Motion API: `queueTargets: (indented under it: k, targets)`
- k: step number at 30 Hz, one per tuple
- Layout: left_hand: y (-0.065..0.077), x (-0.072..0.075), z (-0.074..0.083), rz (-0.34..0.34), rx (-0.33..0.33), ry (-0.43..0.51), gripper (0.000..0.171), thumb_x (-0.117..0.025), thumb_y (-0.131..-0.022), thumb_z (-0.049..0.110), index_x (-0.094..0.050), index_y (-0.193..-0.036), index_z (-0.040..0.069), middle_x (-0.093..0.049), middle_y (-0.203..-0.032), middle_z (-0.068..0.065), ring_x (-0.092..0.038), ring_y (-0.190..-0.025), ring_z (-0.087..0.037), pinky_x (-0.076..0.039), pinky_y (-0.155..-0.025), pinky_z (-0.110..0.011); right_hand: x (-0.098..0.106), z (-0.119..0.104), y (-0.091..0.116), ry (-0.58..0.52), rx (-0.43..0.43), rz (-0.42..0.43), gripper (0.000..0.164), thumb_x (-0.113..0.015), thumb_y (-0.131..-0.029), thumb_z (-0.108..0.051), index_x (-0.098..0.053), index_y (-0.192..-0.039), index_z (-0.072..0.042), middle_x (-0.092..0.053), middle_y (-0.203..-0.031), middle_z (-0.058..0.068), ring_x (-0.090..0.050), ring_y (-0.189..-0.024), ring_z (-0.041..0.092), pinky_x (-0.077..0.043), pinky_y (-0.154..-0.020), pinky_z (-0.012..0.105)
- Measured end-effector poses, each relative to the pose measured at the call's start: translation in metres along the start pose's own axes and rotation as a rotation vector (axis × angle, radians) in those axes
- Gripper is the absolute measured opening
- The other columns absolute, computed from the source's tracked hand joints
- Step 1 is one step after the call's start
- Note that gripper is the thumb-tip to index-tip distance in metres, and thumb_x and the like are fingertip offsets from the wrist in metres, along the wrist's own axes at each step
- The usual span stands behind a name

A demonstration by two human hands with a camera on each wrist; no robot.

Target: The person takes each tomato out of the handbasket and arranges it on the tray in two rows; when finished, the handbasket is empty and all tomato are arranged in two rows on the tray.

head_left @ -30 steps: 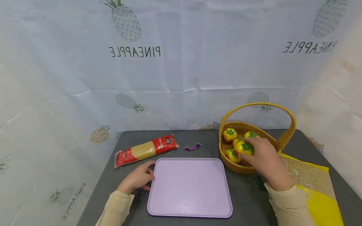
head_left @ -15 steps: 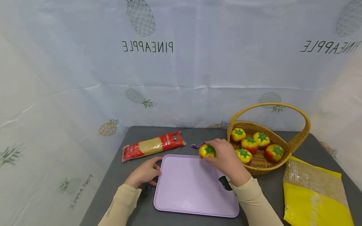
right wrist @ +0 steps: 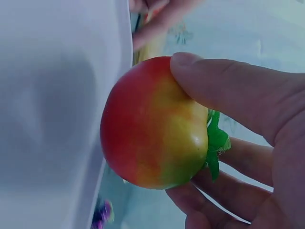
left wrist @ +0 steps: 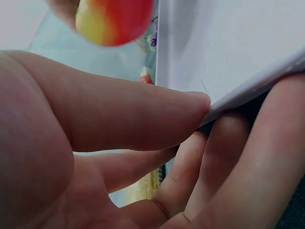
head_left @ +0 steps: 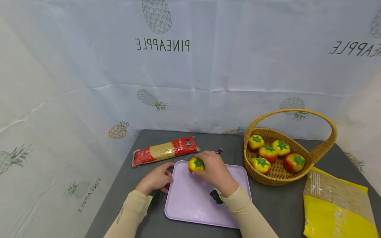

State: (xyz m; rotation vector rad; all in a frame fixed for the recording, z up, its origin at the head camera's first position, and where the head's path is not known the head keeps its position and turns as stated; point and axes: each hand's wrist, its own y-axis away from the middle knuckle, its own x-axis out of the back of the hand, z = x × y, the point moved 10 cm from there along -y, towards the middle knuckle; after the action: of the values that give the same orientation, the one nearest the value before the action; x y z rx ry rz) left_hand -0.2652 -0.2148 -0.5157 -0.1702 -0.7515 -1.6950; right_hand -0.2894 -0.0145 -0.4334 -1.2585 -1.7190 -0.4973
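Observation:
My right hand [head_left: 215,169] holds a red-and-yellow tomato [head_left: 196,165] with green leaves over the far left part of a pale purple tray [head_left: 193,205]. In the right wrist view, thumb and fingers grip the tomato [right wrist: 152,124] from its leafy side, its red underside facing the tray. My left hand [head_left: 157,178] is at the tray's left edge. The left wrist view has the thumb tip on the tray's rim [left wrist: 257,88] and other fingers curled against its outer underside. Several similar tomatoes [head_left: 294,162] lie in a wicker basket [head_left: 279,181] to the right.
Behind the tray's left side lies a red-and-clear packet of noodles [head_left: 165,151]. A small purple-wrapped candy [head_left: 219,151] shows just past my right hand. The basket's tall handle [head_left: 293,110] arches up. A yellow bag [head_left: 336,205] lies at the right on the dark table [head_left: 276,205].
My right hand has lifted the tomato out of the basket and carried it left over the tray. My left hand stays at the tray's edge. The head view has turned slightly left.

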Motion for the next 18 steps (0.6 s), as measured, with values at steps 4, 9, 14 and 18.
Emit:
queueTargets:
  k: [4, 9, 14, 18]
  targets:
    - [-0.001, 0.000, 0.000, -0.007, -0.006, 0.003, 0.066, -0.072, -0.095, 0.003, -0.052, -0.157, 0.012, -0.060, -0.103, -0.013, -0.065, -0.085, -0.026, -0.066, -0.060, -0.038, -0.013, -0.013, -0.003, -0.021, 0.045, -0.012, 0.051, -0.096, -0.081, -0.031, -0.077, -0.126, -0.014, -0.075, -0.121, 0.006, -0.066, -0.116, 0.030, -0.052, -0.109, 0.055]
    - [-0.002, -0.001, 0.001, -0.015, -0.014, 0.008, 0.067, -0.072, -0.094, 0.002, -0.052, -0.157, 0.011, -0.060, -0.102, -0.014, -0.065, -0.085, -0.026, -0.067, -0.060, -0.038, -0.022, -0.022, -0.003, -0.013, 0.083, -0.023, 0.051, -0.095, -0.082, -0.032, -0.077, -0.127, -0.014, -0.075, -0.121, 0.005, -0.064, -0.111, 0.027, -0.053, -0.103, 0.050]
    - [-0.002, -0.001, 0.001, -0.017, -0.012, 0.002, 0.068, -0.071, -0.094, 0.002, -0.051, -0.158, 0.011, -0.061, -0.102, -0.013, -0.065, -0.084, -0.026, -0.066, -0.060, -0.038, -0.027, -0.028, -0.002, -0.011, 0.099, -0.035, 0.052, -0.095, -0.082, -0.033, -0.076, -0.127, -0.012, -0.075, -0.120, 0.006, -0.064, -0.110, 0.027, -0.053, -0.101, 0.049]
    - [0.000, 0.000, 0.000, -0.013, -0.005, 0.002, 0.068, -0.071, -0.094, 0.002, -0.051, -0.158, 0.011, -0.061, -0.102, -0.013, -0.066, -0.085, -0.026, -0.066, -0.060, -0.038, -0.031, -0.029, -0.003, 0.007, 0.110, -0.038, 0.052, -0.095, -0.083, -0.035, -0.077, -0.127, -0.014, -0.075, -0.119, 0.003, -0.065, -0.109, 0.026, -0.053, -0.099, 0.047]
